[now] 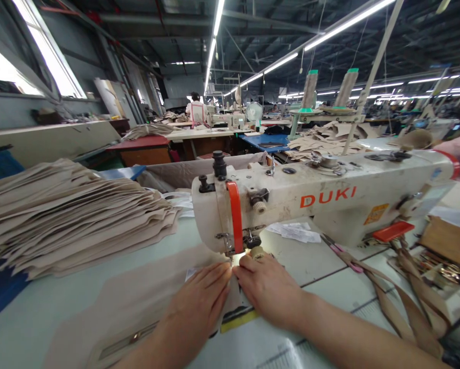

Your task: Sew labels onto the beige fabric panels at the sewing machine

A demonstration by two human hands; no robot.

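Observation:
A white sewing machine (283,189) with a red thread-lever guard (235,218) stands before me, its needle area lit. A beige fabric piece (137,279) lies on the pale table left of the needle, with a zipper (132,338) set in it near my left forearm. My left hand (201,300) lies flat on this fabric, fingers stretched toward the needle. Close beside it, my right hand (270,287) has its fingers bent and pressed together on the fabric's edge just in front of the presser foot. My fingers partly hide the fabric there.
Stacked beige fabric pieces (68,215) rise at the left. Pink-handled scissors (347,256), beige straps (402,302) and a box of metal hardware (445,269) lie at the right. Thread cones (310,91) stand behind the machine. Another person (197,110) sits farther back.

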